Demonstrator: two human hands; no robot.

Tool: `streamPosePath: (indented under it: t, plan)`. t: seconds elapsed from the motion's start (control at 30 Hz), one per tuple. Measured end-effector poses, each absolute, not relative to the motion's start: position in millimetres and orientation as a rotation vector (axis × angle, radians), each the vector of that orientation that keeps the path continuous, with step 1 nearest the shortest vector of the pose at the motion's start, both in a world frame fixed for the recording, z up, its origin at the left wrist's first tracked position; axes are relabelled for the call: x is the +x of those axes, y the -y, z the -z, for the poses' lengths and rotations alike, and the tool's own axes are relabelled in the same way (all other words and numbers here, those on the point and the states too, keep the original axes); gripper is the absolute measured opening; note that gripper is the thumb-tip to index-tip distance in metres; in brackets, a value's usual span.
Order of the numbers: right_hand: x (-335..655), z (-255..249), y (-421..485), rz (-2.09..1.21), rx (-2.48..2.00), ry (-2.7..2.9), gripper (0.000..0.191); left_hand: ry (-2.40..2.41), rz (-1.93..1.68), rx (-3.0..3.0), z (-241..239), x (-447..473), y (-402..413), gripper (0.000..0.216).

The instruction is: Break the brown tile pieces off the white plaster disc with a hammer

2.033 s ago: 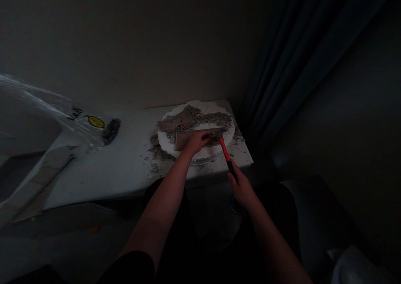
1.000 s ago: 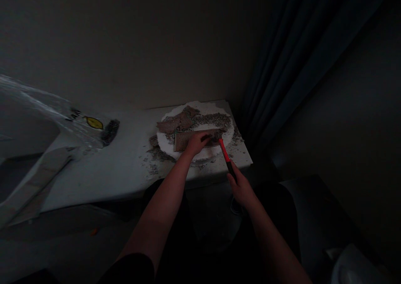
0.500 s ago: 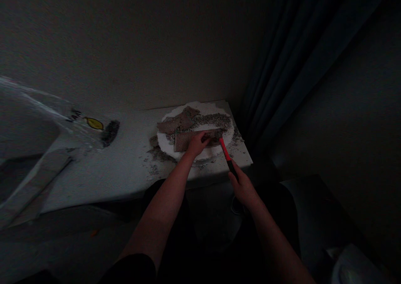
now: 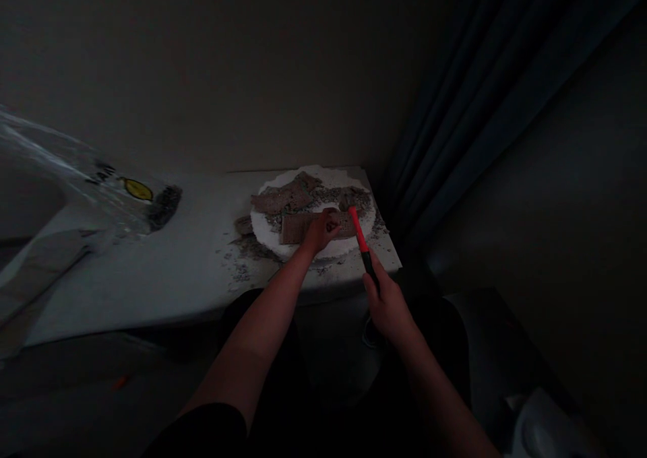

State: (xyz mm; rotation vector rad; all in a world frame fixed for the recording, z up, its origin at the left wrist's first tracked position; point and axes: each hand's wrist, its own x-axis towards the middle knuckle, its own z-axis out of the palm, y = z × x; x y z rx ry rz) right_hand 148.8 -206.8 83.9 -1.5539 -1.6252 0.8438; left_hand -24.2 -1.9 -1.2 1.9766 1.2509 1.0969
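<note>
Clear plastic bag (image 4: 121, 183) on our left, red-and-black hammer (image 4: 362, 241) in our right hand (image 4: 389, 303)

At the far left, the bag slants up out of view, a yellow oval and dark lettering on its side and something dark gathered in its bottom. Near it, a flat sheet (image 4: 35, 276) lies at that end of our white table (image 4: 151, 269); we cannot tell its material. On the floor below shows an orange thing (image 4: 120, 382), too small to name.

Toward the middle, grey crumbs (image 4: 240, 273) are scattered on the table near a brown chunk (image 4: 243, 225), which lies at the left edge of a round white board (image 4: 265, 234). Broken brown pieces (image 4: 283, 197) lie along the board's back left. In front of them a brown slab (image 4: 292, 230) lies flat on the board, its long side running left to right. Our left hand (image 4: 317, 234) rests on the slab, fingers curled; whether they pinch anything, we cannot tell.

Over the board's right part, the hammer's dark head is near the slab's right end, too dim for us to tell what it touches. Our right hand is wrapped round the black end of the handle. Farthest right hangs a dark curtain (image 4: 470, 108).
</note>
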Motion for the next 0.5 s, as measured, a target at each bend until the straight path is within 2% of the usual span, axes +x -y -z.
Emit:
streamPosePath:
  t: [0.37, 0.5]
  plan:
    - [148.6, -91.0, 208.3, -0.836, -1.624, 1.644, 0.059, -1.215, -1.113, 1.97, 1.3, -23.1, 2.9, 0.046]
    - [145.4, -93.7, 209.5, -0.814, -1.643, 1.655, 0.06, -1.208, -1.101, 1.968, 3.0, -23.3, 1.0, 0.05]
